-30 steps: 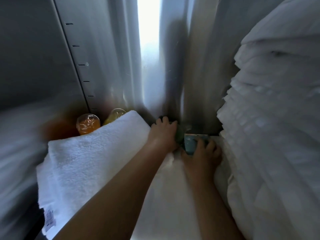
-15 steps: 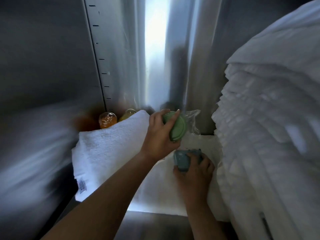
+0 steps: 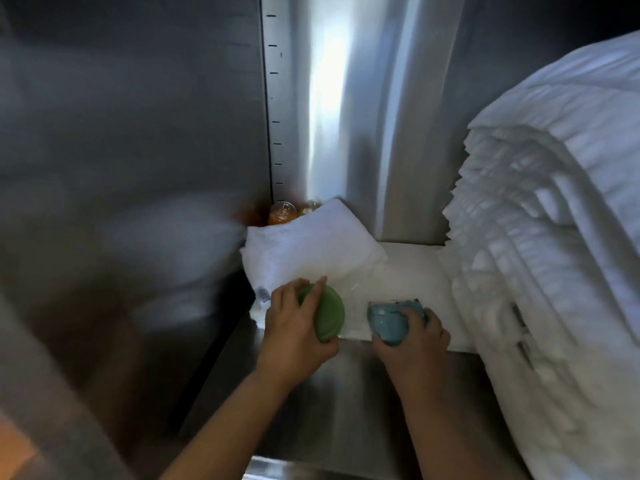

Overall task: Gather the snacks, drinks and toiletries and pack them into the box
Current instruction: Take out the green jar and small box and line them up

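While we face the steel shelf (image 3: 346, 393), we hold two toiletries.
Our left hand (image 3: 294, 330) grips a round green soap (image 3: 330, 315), our right hand (image 3: 414, 344) a blue soap (image 3: 389, 320).

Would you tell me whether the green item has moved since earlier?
Yes: the green item came from the far corner of the folded towel to its near edge.

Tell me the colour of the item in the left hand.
The item is green; head view.

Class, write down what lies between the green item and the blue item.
Head view: only flat white towel lies between the green item and blue item.
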